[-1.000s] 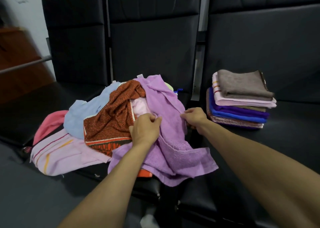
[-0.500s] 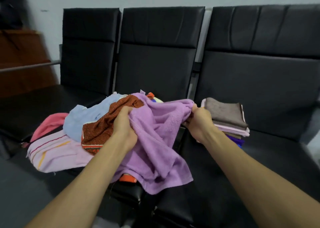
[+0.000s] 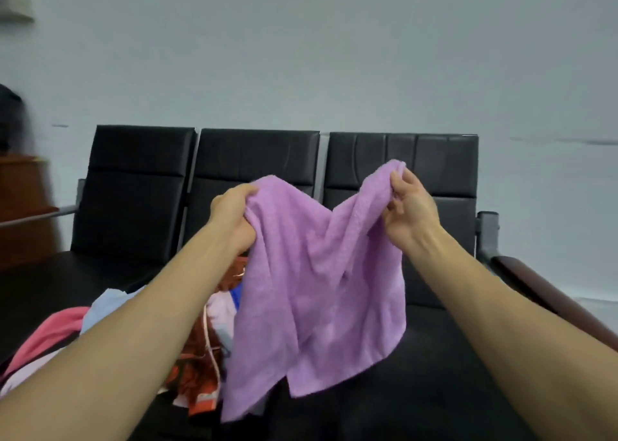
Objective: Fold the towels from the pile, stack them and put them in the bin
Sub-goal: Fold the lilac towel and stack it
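A purple towel (image 3: 314,293) hangs in the air in front of the black chairs, sagging in the middle. My left hand (image 3: 234,218) grips its upper left edge in a fist. My right hand (image 3: 409,206) pinches the upper right corner between thumb and fingers. Below my left forearm lies the pile of unfolded towels (image 3: 197,370), with orange-brown, light blue, pink and pale pink cloth showing. The folded stack and the bin are out of view.
A row of three black padded chairs (image 3: 257,159) stands against a pale wall. A dark red armrest (image 3: 541,290) on a grey post closes the row at the right. Brown wooden furniture (image 3: 23,206) sits at the far left.
Both hands have lifted the purple towel off the pile and spread it apart in the air. The camera has tilted upward, so the folded stack has left the view.
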`<state>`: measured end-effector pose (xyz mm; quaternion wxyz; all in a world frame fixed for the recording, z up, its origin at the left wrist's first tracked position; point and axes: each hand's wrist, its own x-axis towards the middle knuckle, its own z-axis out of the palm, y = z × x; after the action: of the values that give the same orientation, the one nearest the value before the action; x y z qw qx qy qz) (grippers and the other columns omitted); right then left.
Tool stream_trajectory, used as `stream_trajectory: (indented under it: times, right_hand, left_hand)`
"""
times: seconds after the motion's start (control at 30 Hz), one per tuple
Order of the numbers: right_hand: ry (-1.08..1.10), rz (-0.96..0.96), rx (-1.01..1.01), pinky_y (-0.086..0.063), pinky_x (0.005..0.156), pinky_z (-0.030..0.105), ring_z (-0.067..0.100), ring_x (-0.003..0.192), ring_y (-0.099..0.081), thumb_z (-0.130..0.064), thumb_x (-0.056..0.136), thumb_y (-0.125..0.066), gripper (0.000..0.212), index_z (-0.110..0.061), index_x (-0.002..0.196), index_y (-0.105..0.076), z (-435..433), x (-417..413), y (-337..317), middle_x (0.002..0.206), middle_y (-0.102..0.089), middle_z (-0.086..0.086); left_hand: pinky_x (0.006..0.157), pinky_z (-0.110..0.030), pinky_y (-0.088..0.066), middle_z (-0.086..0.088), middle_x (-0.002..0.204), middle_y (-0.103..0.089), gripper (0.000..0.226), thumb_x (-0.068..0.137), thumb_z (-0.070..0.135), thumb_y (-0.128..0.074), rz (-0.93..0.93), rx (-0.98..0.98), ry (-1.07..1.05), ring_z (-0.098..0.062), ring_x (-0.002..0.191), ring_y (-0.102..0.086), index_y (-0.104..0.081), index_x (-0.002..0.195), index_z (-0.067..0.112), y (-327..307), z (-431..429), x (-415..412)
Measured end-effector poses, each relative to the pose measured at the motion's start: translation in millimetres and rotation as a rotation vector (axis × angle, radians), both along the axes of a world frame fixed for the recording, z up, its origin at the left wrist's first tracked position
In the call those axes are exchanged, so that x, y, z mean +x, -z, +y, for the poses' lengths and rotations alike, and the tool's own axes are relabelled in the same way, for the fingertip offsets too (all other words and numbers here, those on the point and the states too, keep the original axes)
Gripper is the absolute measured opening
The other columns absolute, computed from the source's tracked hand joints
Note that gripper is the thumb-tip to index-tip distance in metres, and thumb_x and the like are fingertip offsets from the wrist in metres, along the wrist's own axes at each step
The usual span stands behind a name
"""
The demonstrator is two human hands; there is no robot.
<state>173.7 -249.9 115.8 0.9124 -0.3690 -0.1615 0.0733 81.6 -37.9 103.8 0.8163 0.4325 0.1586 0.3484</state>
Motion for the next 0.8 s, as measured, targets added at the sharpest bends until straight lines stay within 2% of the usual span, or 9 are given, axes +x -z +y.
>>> stream_trajectory:
  times: [0.1, 0.17, 0.23, 0.37, 0.43, 0.5, 0.6, 0.7, 0.8]
  right_hand:
    - [0.045, -0.163, 0.002, -0.056, 0.073, 0.024, 0.010, 0.085, -0.069, -0.003, 0.092, -0.058, 0.052, -0.025, 0.139, -0.050, -43.4, 1.1, -24.6, 0.119, -0.066, 0.000]
    - [0.099, -0.352, -0.126, -0.054, 0.086, 0.032, 0.019, 0.110, -0.063, 0.000, 0.084, -0.066, 0.064, -0.025, 0.140, -0.047, -71.7, 1.3, -35.6, 0.133, -0.059, 0.001]
    - [0.176, -0.423, -0.252, -0.052, 0.093, 0.035, 0.018, 0.118, -0.058, 0.004, 0.076, -0.069, 0.083, -0.031, 0.145, -0.038, -88.7, 2.4, -39.8, 0.138, -0.052, -0.007]
    - [0.412, -0.437, -0.582, -0.040, 0.105, 0.028, 0.009, 0.132, -0.040, 0.006, 0.083, -0.060, 0.092, -0.036, 0.153, -0.018, -133.5, -5.3, -41.8, 0.155, -0.028, -0.014]
    - [0.490, -0.456, -0.791, -0.033, 0.106, 0.023, 0.008, 0.132, -0.034, 0.005, 0.090, -0.055, 0.082, -0.029, 0.154, -0.017, -149.5, -7.8, -38.9, 0.157, -0.025, -0.010]
    - [0.564, -0.428, -0.925, -0.036, 0.110, 0.032, 0.018, 0.131, -0.043, 0.000, 0.092, -0.057, 0.063, -0.020, 0.147, -0.035, -163.7, -3.7, -34.6, 0.148, -0.042, 0.001]
    - [0.682, -0.369, -1.035, -0.049, 0.094, 0.036, 0.026, 0.113, -0.059, -0.011, 0.092, -0.062, 0.021, -0.011, 0.112, -0.064, -177.9, -3.5, -31.1, 0.116, -0.063, 0.008]
    - [0.774, -0.363, -1.197, -0.043, 0.089, 0.030, 0.024, 0.110, -0.057, -0.024, 0.093, -0.062, 0.022, -0.007, 0.106, -0.069, -185.3, -4.4, -27.6, 0.116, -0.063, 0.009]
    - [0.776, -0.297, -1.245, -0.040, 0.076, 0.029, 0.021, 0.089, -0.056, -0.038, 0.094, -0.058, 0.041, 0.000, 0.090, -0.072, -185.7, -6.8, -24.5, 0.102, -0.069, 0.011]
  left_hand:
    - [0.093, -0.039, -0.050, -0.009, 0.123, -0.060, 0.049, 0.083, 0.002, -0.061, -0.064, 0.034, 0.047, -0.024, 0.107, -0.061, -0.054, 0.131, 0.010, -27.0, -16.0, -3.6]
    - [0.092, -0.041, -0.052, -0.011, 0.123, -0.064, 0.041, 0.084, 0.009, -0.067, -0.076, 0.053, 0.171, -0.025, 0.108, -0.065, -0.062, 0.125, 0.011, -41.4, -32.3, -9.7]
    - [0.089, -0.040, -0.054, -0.012, 0.117, -0.068, 0.033, 0.083, 0.012, -0.071, -0.077, 0.096, 0.231, -0.024, 0.102, -0.067, -0.067, 0.115, 0.006, -50.9, -41.3, -14.4]
    - [0.078, -0.036, -0.057, -0.010, 0.105, -0.072, 0.023, 0.082, 0.010, -0.074, 0.003, 0.276, 0.079, -0.023, 0.095, -0.069, -0.071, 0.105, 0.009, -61.7, -63.5, -18.2]
    - [0.081, -0.033, -0.054, -0.008, 0.108, -0.070, 0.018, 0.086, 0.009, -0.069, 0.077, 0.415, 0.036, -0.021, 0.099, -0.066, -0.072, 0.103, 0.013, -61.3, -66.5, -17.2]
    - [0.092, -0.033, -0.050, -0.005, 0.116, -0.066, 0.018, 0.091, 0.009, -0.062, 0.152, 0.581, 0.014, -0.020, 0.107, -0.061, -0.070, 0.106, 0.015, -58.6, -68.1, -16.2]
    - [0.102, -0.034, -0.043, -0.004, 0.124, -0.060, 0.022, 0.096, 0.007, -0.055, 0.222, 0.822, -0.034, -0.020, 0.117, -0.053, -0.069, 0.112, 0.013, -53.7, -72.7, -14.5]
    - [0.105, -0.037, -0.040, -0.006, 0.127, -0.058, 0.025, 0.098, 0.009, -0.050, 0.287, 0.956, -0.071, -0.023, 0.122, -0.049, -0.067, 0.116, 0.011, -50.1, -77.0, -13.3]
    - [0.107, -0.040, -0.039, -0.006, 0.127, -0.058, 0.024, 0.098, 0.010, -0.049, 0.294, 0.926, -0.052, -0.024, 0.122, -0.049, -0.069, 0.112, 0.012, -48.5, -74.9, -13.0]
